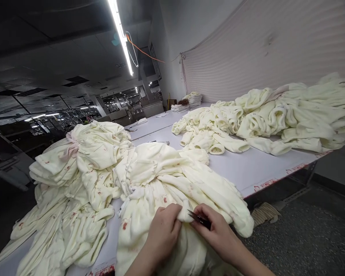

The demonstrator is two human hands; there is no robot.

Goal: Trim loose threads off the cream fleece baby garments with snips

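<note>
Head view, looking down along a long white cutting table [247, 168]. Left hand [162, 234] is closed, fingers curled over a bunched fold of a cream fleece garment [172, 180], pinching the cloth between thumb and fingers. Right hand [215, 230] is closed around small dark thread snips [199, 219]; the blades point left and touch the fold just beside the left fingertips. Whether the blades are parted or together cannot be made out; they are thin and partly covered by the fingers.

Both forearms are cut off at the bottom edge. The lower part of the held garment runs out of frame beneath the hands, so its full shape is not readable.

Garment lies at the near edge of the table, directly under both hands, on top of a heap of like pieces. Cloth is pale cream, soft and ribbed in folds, with small scattered red printed marks.

Left of it, a second heap of printed cream garments [74, 180] spills toward the table edge. Farther along the table, well apart, a pile of plain cream pieces [276, 119] lies against a white ribbed sheet [261, 46] hung behind. Small folded stacks [189, 100] sit at the far end. A ceiling strip light [121, 34] runs overhead; the hall at left is dark and indistinct.
</note>
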